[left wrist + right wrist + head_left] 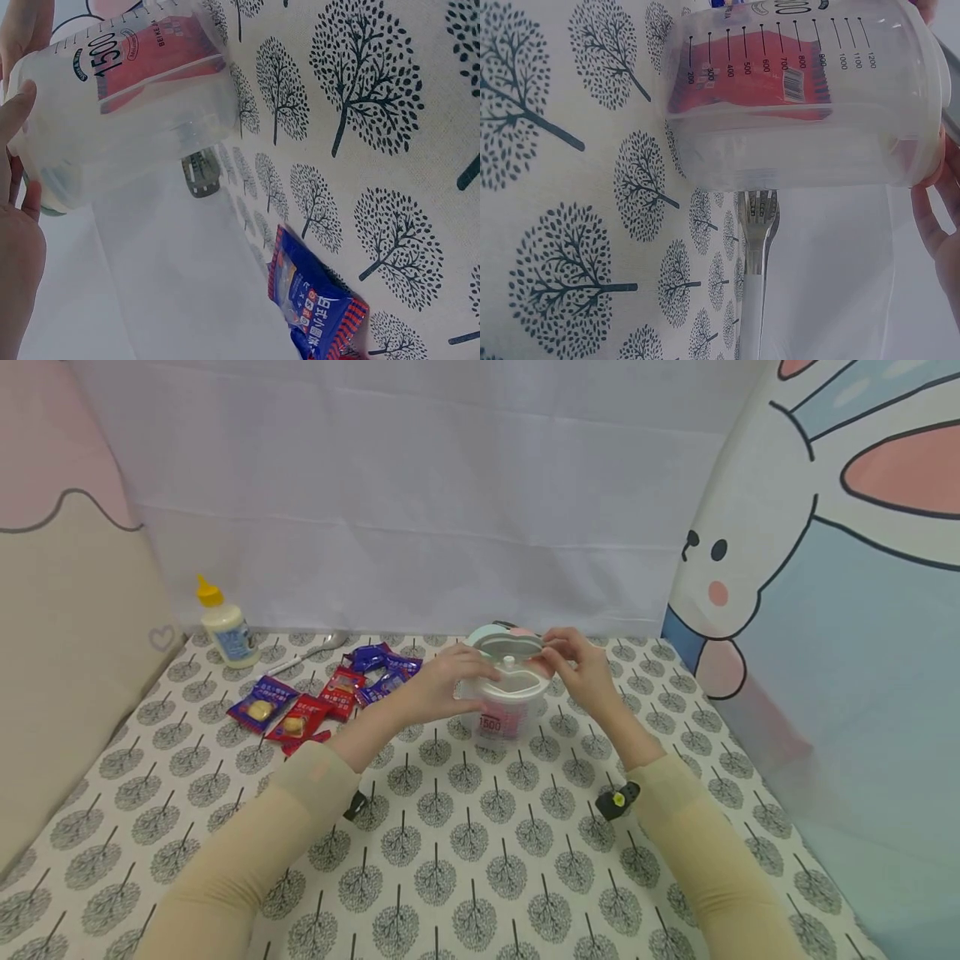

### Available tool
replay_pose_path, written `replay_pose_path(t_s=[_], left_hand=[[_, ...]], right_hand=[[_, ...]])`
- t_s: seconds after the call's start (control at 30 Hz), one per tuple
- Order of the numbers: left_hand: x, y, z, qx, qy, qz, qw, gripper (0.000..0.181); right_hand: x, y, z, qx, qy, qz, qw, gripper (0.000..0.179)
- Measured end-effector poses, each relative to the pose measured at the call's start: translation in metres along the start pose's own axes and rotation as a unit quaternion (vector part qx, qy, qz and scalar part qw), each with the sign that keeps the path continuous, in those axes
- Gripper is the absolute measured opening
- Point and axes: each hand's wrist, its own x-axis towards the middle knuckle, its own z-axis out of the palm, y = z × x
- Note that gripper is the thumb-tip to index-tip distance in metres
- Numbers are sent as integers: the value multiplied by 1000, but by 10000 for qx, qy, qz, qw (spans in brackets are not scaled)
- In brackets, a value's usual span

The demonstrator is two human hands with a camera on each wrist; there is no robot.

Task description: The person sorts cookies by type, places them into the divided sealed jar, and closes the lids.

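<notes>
A clear plastic measuring canister (501, 720), marked 1500, stands on the table with a red packet (165, 60) inside. Its white-rimmed lid (514, 687) has a clear flap (510, 647) tilted up at the back. My left hand (448, 681) grips the lid's left rim, thumb at the near side and fingers over the top. With thumb and fingertips, my right hand (581, 670) pinches the raised flap's right edge. In the right wrist view, right-hand fingers (928, 217) lie by the canister's lid end. Its scale marks face that camera.
Several red and blue snack packets (341, 689) lie left of the canister. Behind them are a spoon (311, 652) and a yellow-capped bottle (231, 631). A fork (756, 247) lies past the canister. Pale green and pink items (486, 631) behind it are mostly hidden. Cloth walls border the table.
</notes>
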Motion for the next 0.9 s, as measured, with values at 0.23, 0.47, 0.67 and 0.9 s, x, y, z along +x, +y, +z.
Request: replay_pose_path(t_s=[0.23,0.47,0.67,0.9], left_hand=[[-10,6,-12,-307,75,-222,9993,54],[-37,8,-43,-146,-63,-623,9979,60],[-76,2,-64,9,-513,-1053,9931,62],[-133,-18,-75,134,-919,-1992,9755,61]], right_hand=[[-1,0,0,-1,-10,-11,10000,18],[-2,0,-2,-1,31,34,10000,17],[-2,1,0,-30,49,25,10000,17],[0,23,6,30,67,28,10000,18]])
